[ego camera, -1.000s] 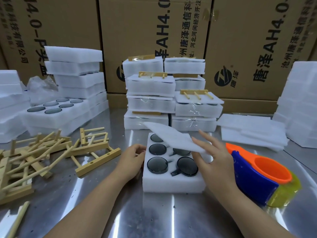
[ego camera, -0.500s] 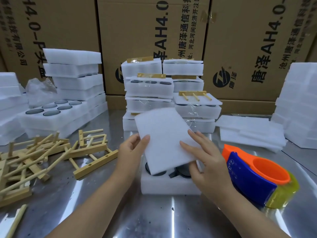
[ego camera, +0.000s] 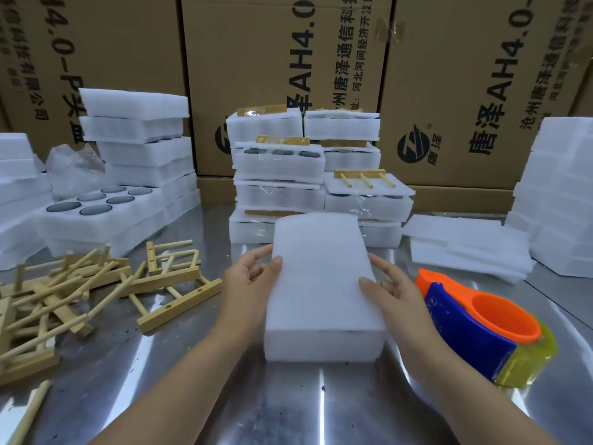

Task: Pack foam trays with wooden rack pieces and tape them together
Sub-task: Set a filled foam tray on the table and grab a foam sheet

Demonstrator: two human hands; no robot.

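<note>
A white foam tray (ego camera: 321, 345) stands on the steel table right in front of me. A thin white foam sheet (ego camera: 321, 271) lies flat on top of it and hides the round dark pieces inside. My left hand (ego camera: 250, 277) holds the sheet's left edge, thumb on top and fingers at the side. My right hand (ego camera: 388, 284) holds the right edge the same way, thumb pressed on the sheet. Loose wooden rack pieces (ego camera: 160, 284) lie in a heap to the left.
An orange and blue tape dispenser (ego camera: 481, 326) with yellowish tape sits close to my right wrist. Taped foam packs (ego camera: 279, 168) are stacked behind the tray. More foam trays (ego camera: 134, 149) stand left, foam sheets (ego camera: 465, 245) right, cardboard boxes (ego camera: 282, 59) behind.
The foam sheet, first lifted and tilted above the open tray by my right hand, has been lowered flat onto the tray. My left hand left the tray's side and took the sheet's edge.
</note>
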